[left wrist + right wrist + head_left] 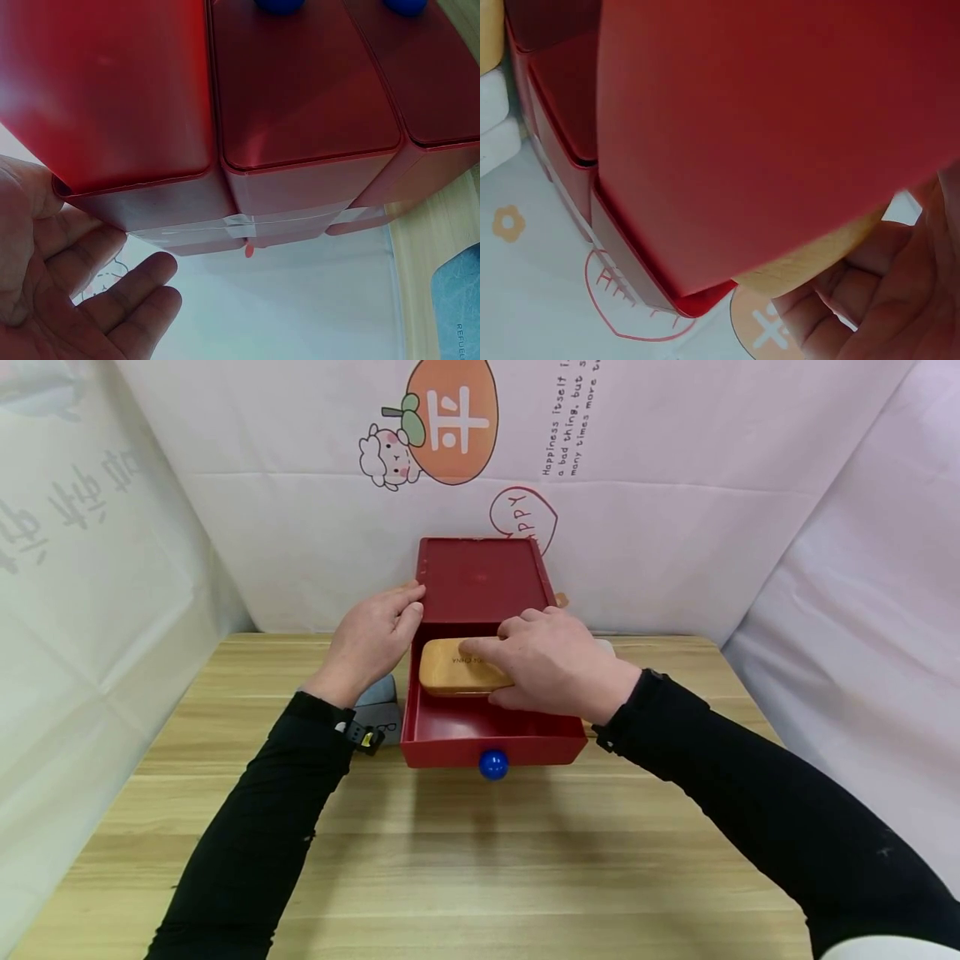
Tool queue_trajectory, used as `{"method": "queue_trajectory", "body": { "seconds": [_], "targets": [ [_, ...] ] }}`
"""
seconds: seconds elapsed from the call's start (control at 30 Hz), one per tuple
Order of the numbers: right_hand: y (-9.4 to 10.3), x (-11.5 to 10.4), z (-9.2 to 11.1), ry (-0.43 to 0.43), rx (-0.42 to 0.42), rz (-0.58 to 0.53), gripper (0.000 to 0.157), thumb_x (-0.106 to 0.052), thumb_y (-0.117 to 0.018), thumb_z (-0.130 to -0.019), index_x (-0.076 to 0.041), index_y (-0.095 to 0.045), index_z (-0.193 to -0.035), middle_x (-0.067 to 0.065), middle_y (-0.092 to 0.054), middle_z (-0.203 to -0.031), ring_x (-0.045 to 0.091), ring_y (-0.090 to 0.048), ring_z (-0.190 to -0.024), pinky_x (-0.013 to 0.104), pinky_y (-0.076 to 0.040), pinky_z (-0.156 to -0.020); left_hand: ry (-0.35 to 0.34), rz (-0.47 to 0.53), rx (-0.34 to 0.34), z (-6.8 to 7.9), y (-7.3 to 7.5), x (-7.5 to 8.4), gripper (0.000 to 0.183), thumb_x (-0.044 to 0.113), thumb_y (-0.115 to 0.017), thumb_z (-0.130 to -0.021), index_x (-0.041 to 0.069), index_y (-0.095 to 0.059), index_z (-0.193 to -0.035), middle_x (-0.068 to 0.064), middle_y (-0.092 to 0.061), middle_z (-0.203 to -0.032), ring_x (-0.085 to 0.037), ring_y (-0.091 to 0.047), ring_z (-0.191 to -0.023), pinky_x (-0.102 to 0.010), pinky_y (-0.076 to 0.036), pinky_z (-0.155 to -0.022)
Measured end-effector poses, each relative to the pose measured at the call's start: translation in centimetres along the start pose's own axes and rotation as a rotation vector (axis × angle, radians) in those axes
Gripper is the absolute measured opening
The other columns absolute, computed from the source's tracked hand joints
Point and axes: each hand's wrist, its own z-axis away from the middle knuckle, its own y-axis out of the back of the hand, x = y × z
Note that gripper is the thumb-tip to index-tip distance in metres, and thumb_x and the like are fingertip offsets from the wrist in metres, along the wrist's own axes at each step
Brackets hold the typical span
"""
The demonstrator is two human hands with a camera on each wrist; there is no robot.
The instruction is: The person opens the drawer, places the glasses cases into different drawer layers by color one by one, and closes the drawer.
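Note:
A red drawer cabinet (480,578) stands at the back of the table, its top drawer (480,720) pulled out by a blue knob's (493,765) side. Inside that drawer, toward the rear, is a tan glasses case (450,668) with dark lettering. My right hand (558,664) grips the case at its right end, index finger along the top. The right wrist view shows part of the case (817,259) above the drawer wall, near the curled fingers. At the cabinet's upper left edge, my left hand (375,639) rests with loosely bent fingers, holding nothing.
Grey-blue cases (378,714) lie left of the cabinet, partly behind my left wrist. White cases (495,124) are stacked on its right side. Printed white cloth (300,527) hangs behind, and wooden tabletop (480,877) extends in front.

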Motion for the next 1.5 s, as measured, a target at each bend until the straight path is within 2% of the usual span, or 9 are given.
{"method": "queue_trajectory", "body": {
  "seconds": [0.43,0.87,1.13,1.37,1.5],
  "targets": [
    [-1.2,0.2,-0.6,0.018,-0.018,-0.049,0.068,-0.052,-0.069,-0.081,-0.029,-0.051,-0.143,0.007,-0.068,-0.110,0.025,-0.058,-0.096,0.043,-0.053,-0.084,0.004,-0.002,-0.006,0.1,0.0,0.0,0.056,0.043,-0.032,-0.103,0.011,-0.047,-0.146,-0.006,-0.044,-0.152,-0.016,-0.036,-0.139,-0.040,-0.032,-0.114],
    [-2.1,0.2,-1.1,0.027,-0.044,-0.014,0.069,-0.052,-0.066,-0.085,-0.026,-0.047,-0.146,0.014,-0.066,-0.115,0.030,-0.061,-0.100,0.045,-0.055,-0.086,-0.002,-0.005,-0.009,-0.1,0.0,0.0,0.056,0.044,-0.030,-0.104,0.012,-0.047,-0.147,-0.006,-0.043,-0.152,-0.016,-0.036,-0.140,-0.041,-0.031,-0.115],
    [-2.7,0.4,-1.1,0.036,-0.045,-0.030,0.069,-0.052,-0.063,-0.088,-0.024,-0.044,-0.148,0.013,-0.065,-0.115,0.029,-0.060,-0.104,0.045,-0.055,-0.087,-0.006,-0.011,0.001,-0.1,-0.1,0.0,0.056,0.044,-0.031,-0.104,0.011,-0.048,-0.146,-0.005,-0.044,-0.152,-0.016,-0.037,-0.139,-0.040,-0.032,-0.115],
    [-2.9,0.6,-1.3,0.067,0.008,-0.015,0.066,-0.051,-0.065,-0.087,-0.024,-0.049,-0.145,0.012,-0.065,-0.120,0.027,-0.060,-0.108,0.045,-0.056,-0.085,0.001,-0.010,0.001,-0.1,-0.1,-0.1,0.056,0.044,-0.031,-0.104,0.011,-0.048,-0.146,-0.005,-0.044,-0.152,-0.016,-0.037,-0.139,-0.040,-0.032,-0.114],
    [-2.5,0.5,-1.1,0.066,0.014,-0.014,0.057,-0.048,-0.065,-0.087,-0.025,-0.055,-0.139,0.009,-0.066,-0.123,0.025,-0.061,-0.110,0.043,-0.057,-0.080,0.002,-0.010,-0.005,-0.1,-0.1,-0.1,0.056,0.044,-0.030,-0.104,0.012,-0.047,-0.147,-0.005,-0.043,-0.152,-0.017,-0.036,-0.140,-0.040,-0.031,-0.115]
  ]
}}
